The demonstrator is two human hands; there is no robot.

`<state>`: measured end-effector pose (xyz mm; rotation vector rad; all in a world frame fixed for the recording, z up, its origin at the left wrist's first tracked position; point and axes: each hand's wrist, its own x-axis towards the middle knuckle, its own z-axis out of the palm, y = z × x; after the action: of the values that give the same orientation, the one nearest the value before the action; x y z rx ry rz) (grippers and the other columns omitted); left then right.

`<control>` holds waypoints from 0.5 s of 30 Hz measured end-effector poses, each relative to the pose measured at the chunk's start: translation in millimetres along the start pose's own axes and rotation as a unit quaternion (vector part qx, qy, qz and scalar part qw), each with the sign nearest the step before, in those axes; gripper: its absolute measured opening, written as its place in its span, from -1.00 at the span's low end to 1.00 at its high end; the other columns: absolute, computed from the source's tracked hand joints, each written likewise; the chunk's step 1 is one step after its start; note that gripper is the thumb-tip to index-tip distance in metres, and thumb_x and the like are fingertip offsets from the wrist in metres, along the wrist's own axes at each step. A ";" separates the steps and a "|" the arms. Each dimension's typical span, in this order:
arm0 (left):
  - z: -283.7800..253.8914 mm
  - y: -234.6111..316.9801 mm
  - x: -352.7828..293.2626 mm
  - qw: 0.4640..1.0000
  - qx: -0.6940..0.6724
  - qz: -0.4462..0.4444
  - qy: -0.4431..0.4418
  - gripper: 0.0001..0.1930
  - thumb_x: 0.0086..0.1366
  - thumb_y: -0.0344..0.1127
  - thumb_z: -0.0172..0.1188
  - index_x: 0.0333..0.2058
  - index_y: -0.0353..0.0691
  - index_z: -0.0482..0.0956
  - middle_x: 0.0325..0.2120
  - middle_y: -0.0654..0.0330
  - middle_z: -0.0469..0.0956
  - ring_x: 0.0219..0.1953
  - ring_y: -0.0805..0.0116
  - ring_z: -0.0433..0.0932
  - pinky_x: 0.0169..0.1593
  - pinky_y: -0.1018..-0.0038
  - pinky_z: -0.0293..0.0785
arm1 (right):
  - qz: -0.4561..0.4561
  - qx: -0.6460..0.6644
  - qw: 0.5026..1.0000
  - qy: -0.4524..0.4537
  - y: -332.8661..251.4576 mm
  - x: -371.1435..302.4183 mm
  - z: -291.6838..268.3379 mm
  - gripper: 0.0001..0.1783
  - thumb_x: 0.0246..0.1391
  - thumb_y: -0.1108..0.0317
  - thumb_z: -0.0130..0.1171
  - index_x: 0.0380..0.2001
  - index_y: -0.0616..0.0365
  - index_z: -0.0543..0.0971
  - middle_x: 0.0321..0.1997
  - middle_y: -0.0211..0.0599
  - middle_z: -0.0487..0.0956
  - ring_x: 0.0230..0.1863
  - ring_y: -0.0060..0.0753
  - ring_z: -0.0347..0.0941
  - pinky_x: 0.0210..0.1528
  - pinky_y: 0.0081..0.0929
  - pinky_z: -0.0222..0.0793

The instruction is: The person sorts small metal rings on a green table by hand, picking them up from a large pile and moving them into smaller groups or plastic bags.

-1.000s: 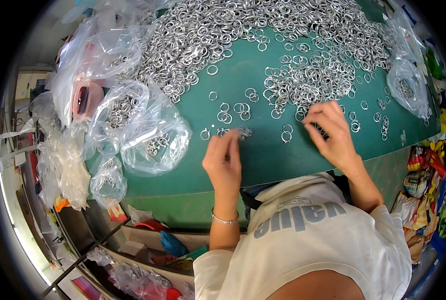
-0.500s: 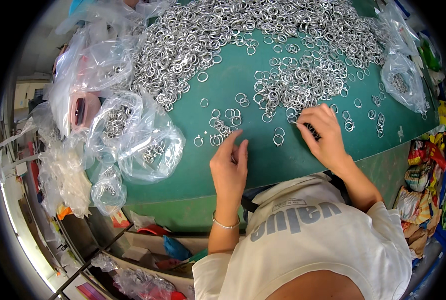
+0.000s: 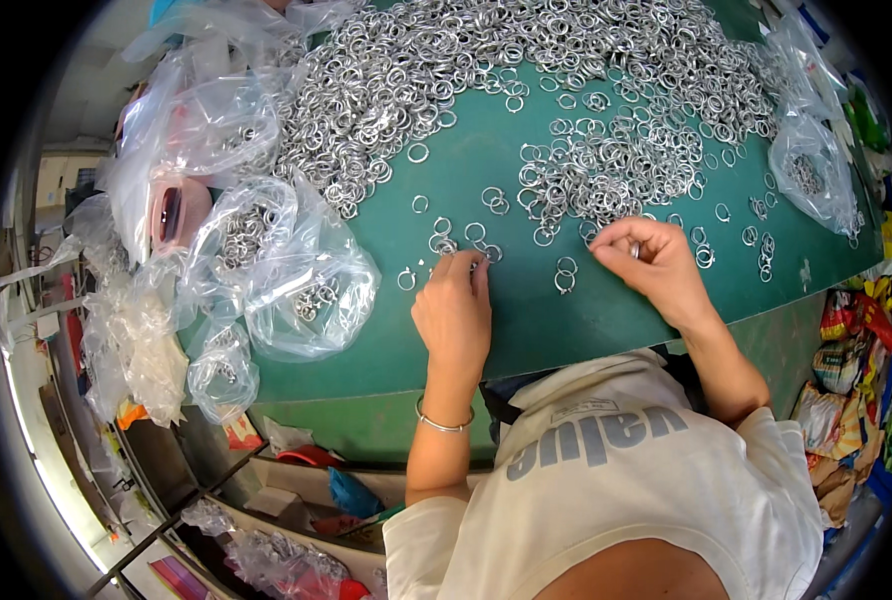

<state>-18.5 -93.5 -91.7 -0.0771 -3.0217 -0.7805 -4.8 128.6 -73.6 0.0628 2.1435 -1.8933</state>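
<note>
Shiny metal rings lie all over a green tabletop, with a smaller pile (image 3: 616,165) in front of my right hand. My left hand (image 3: 453,308) is closed, its fingertips down among a few loose rings (image 3: 444,240); a ring shows partly between thumb and fingers. My right hand (image 3: 658,268) has thumb and forefinger pressed together beside the near edge of the small pile. Part of a ring (image 3: 635,249) shows inside its curled fingers; how many it holds is hidden. Between the hands lies a pair of overlapping rings (image 3: 565,275).
A large heap of rings (image 3: 396,80) curves along the table's far side. Clear plastic bags holding rings (image 3: 311,270) crowd the left, near a pink object (image 3: 178,212). Another bag (image 3: 808,170) sits at the right edge. Small groups of rings (image 3: 766,257) lie right of my right hand.
My left hand has moved slightly forward, onto the loose rings, and its fingers have curled in. My right hand has drawn slightly back from the small pile. The view has shifted a little.
</note>
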 end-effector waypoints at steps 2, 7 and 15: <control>2.5 -2.0 -2.8 1.000 -0.011 0.006 0.006 -0.78 0.05 -0.28 0.25 -0.33 -0.19 0.49 -0.46 0.11 0.53 -0.52 0.07 0.51 -0.49 0.28 0.39 | -0.146 -0.179 0.973 0.014 -20.4 14.0 10.5 -0.87 -0.01 0.48 0.08 -0.36 0.18 0.57 -0.55 -0.33 0.39 -0.54 -0.45 0.29 -0.54 -0.48 0.16; 9.4 8.9 2.5 0.999 -0.033 -0.005 0.044 -0.81 0.03 -0.33 0.27 -0.36 -0.22 0.51 -0.67 0.16 0.40 -0.66 0.22 0.37 -0.58 0.38 0.26 | -0.358 -0.445 0.821 0.014 -13.3 83.1 35.5 -0.78 -0.17 0.49 0.18 -0.34 0.16 0.55 -0.42 -0.30 0.33 -0.38 -0.32 0.30 -0.38 -0.46 0.17; 8.6 -2.2 -2.7 0.994 -0.098 -0.015 0.049 -0.85 0.12 -0.37 0.20 -0.35 -0.29 0.51 -0.57 0.11 0.53 -0.66 0.26 0.45 -0.56 0.44 0.34 | -0.284 -0.419 0.860 -0.069 -8.1 91.1 30.9 -0.94 -0.10 0.46 0.14 -0.50 0.20 0.50 -0.41 -0.27 0.35 -0.31 -0.22 0.32 -0.21 -0.36 0.17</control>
<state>-16.0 -91.3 -100.3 0.0027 -2.8525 -1.0482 -88.5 83.4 -90.5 -0.9328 2.8647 -0.9256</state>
